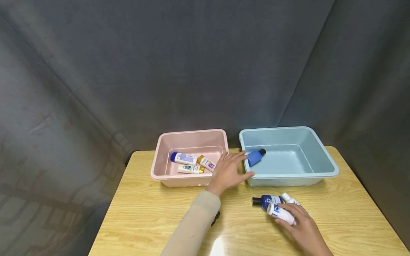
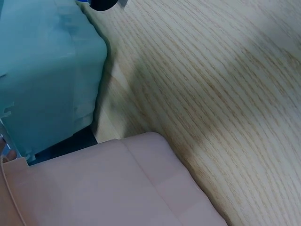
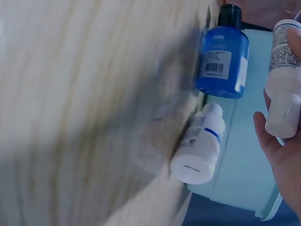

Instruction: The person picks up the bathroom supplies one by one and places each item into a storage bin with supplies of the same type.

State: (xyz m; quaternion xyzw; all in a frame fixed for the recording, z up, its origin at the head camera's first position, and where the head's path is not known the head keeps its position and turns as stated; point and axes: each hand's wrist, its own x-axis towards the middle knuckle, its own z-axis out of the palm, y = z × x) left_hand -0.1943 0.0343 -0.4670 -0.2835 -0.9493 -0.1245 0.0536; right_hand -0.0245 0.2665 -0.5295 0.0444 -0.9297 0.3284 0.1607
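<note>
White bottle (image 1: 281, 214) sits gripped in our right hand (image 1: 302, 224), lower right of the head view; our left hand (image 1: 228, 171), fingers spread, is just below centre, near the pink bin (image 1: 189, 133).

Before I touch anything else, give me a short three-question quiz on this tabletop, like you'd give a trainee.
1. How many toiletry containers show inside the pink bin in the head view?

2. True or false: the right hand is gripping a white labelled bottle.

3. Which of these lies in the light blue bin?
A) a gold-capped tube
B) a blue bottle with a black cap
C) a white bottle with a blue cap

Key: 1. Three; 2. True; 3. B
</note>
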